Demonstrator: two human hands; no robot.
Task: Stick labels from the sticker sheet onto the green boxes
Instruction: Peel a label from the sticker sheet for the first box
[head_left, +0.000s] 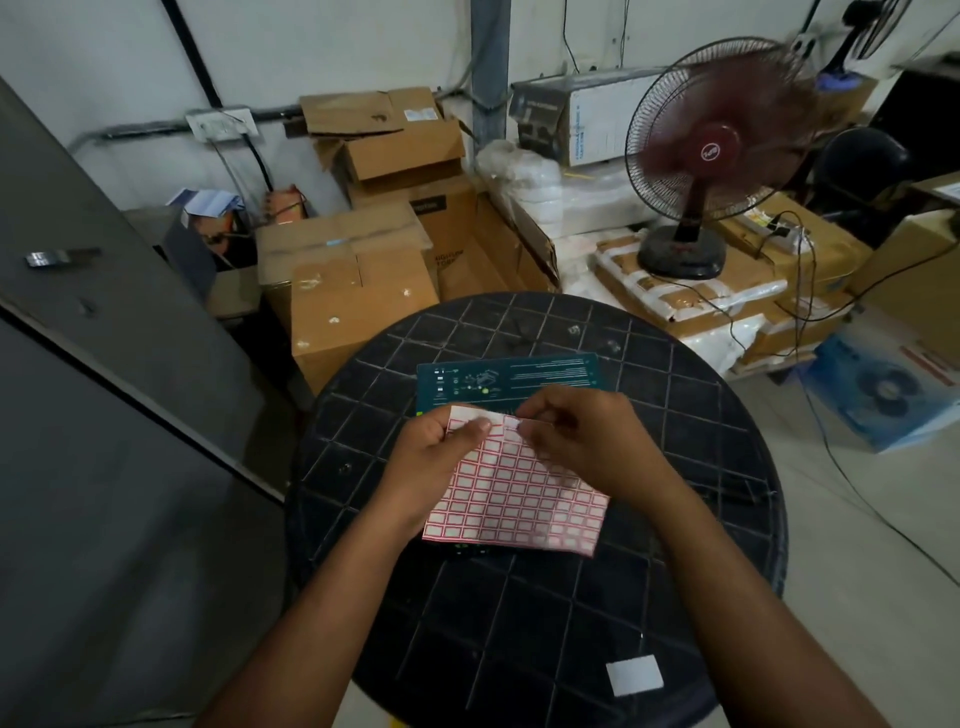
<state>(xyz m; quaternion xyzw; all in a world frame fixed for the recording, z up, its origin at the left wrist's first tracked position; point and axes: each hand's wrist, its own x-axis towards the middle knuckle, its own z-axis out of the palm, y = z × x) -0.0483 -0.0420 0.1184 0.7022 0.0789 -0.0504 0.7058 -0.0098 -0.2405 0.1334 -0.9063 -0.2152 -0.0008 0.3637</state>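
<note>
A sticker sheet (514, 499) of small red-bordered white labels is held above the round black table (675, 467). My left hand (431, 457) grips the sheet's left top edge, thumb on top. My right hand (587, 441) pinches at the sheet's top edge, at a label near the middle. Behind the hands a flat dark green box (519, 376) with white print lies on the table, its near part hidden by the sheet and hands.
A white paper square (634, 674) lies near the table's front right edge. Behind the table stand cardboard boxes (363, 291), white wrapped parcels and a red pedestal fan (711, 150). Cables run across the floor at right. A grey door panel (104, 364) fills the left.
</note>
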